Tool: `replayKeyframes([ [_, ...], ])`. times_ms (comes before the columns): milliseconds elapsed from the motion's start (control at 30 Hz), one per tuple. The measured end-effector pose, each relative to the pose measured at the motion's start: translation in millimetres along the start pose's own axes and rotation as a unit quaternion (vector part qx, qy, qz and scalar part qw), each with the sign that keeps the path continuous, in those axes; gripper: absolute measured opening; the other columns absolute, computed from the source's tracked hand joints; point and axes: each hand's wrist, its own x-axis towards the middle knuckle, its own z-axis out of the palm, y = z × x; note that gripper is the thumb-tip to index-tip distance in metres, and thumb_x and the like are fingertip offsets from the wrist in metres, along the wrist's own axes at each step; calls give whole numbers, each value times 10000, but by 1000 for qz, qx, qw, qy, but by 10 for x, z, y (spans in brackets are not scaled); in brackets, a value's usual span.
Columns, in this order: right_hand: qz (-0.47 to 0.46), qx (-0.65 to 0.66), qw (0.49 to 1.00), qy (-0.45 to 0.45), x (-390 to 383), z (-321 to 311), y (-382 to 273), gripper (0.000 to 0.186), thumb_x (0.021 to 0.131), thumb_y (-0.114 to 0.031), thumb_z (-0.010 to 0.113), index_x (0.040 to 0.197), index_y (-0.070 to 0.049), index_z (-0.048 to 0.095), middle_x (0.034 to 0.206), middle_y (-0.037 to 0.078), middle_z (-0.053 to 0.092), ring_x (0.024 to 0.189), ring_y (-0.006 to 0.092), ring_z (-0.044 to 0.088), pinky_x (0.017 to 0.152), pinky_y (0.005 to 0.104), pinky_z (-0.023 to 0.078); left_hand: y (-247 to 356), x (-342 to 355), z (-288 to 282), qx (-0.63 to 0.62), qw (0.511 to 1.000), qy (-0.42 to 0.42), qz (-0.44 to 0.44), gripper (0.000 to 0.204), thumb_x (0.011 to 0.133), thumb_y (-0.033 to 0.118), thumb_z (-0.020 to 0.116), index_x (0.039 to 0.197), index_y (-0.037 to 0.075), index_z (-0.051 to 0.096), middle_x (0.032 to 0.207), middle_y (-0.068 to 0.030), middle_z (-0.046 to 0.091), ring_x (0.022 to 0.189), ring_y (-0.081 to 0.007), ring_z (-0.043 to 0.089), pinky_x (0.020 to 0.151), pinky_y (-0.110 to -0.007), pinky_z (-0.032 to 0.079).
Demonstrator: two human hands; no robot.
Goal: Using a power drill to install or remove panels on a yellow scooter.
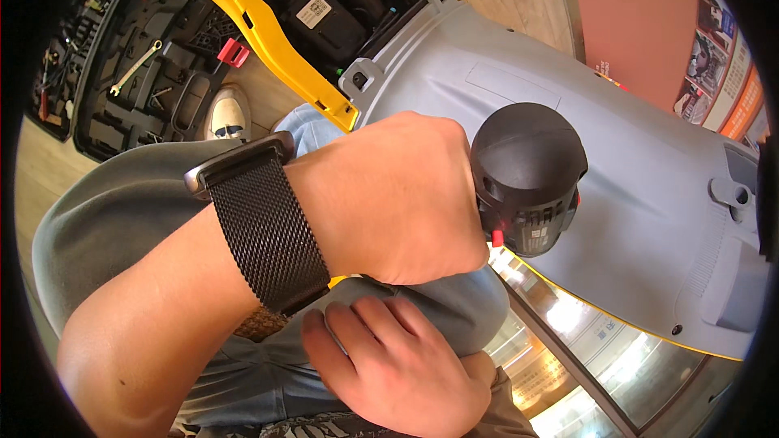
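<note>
A black power tool (527,174) with a rounded top, side vents and a small red button is gripped in my left hand (393,195), which wears a watch with a black mesh band. The tool is over a long grey molded panel (649,235) edged in yellow; its working end is hidden. Below, my right hand (398,357) lies open by my grey-trousered leg, its fingers loosely bent and holding nothing visible.
A black tool case (187,97) with a wrench (135,66) and red pieces lies at upper left, near a shoe (227,109). A yellow frame (280,45) surrounds dark components at the top. A printed board (710,65) stands at right; glass (608,357) shows below the panel.
</note>
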Motion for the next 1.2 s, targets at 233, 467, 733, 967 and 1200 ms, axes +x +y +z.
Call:
replayKeyframes([
  [233, -20, -2, 999, -41, 41, -120, 95, 244, 840, -226, 605, 1022, -66, 629, 920, 51, 545, 901, 197, 538, 764, 321, 437, 46, 7, -62, -10, 997, -38, -60, 253, 751, 117, 750, 958, 13, 647, 751, -163, 667, 654, -331, 602, 648, -403, 534],
  [467, -12, -6, 998, -55, 72, -132, 93, 274, 835, -226, 601, 1042, -51, 637, 913, 47, 536, 889, 192, 536, 753, 321, 435, -77, 13, 35, 78, 985, 57, 142, 226, 736, 146, 679, 609, -23, 599, 615, -224, 601, 582, -438, 619, 553, -473, 527],
  [733, -16, -5, 999, -43, 70, -100, 118, 251, 832, -220, 606, 1015, -53, 644, 892, 43, 539, 880, 189, 542, 744, 317, 435, -63, 3, -4, 12, 999, -16, 37, 313, 737, 69, 750, 1022, 23, 629, 808, -114, 644, 709, -256, 575, 675, -374, 516],
  [967, -7, 4, 999, -50, 66, -88, 143, 263, 822, -192, 668, 1042, -48, 666, 893, 42, 561, 871, 197, 564, 740, 325, 453, 57, 13, -80, -52, 995, -48, -71, 416, 739, 53, 769, 1134, 32, 639, 861, -79, 663, 753, -201, 573, 722, -344, 521],
  [1200, 0, 18, 999, -50, 48, -91, 180, 304, 820, -172, 697, 1093, -37, 684, 890, 36, 570, 857, 196, 571, 738, 331, 457, 141, 28, -129, -68, 986, -56, -144, 417, 727, 41, 769, 1127, 32, 652, 874, -84, 673, 767, -194, 584, 736, -337, 527],
])
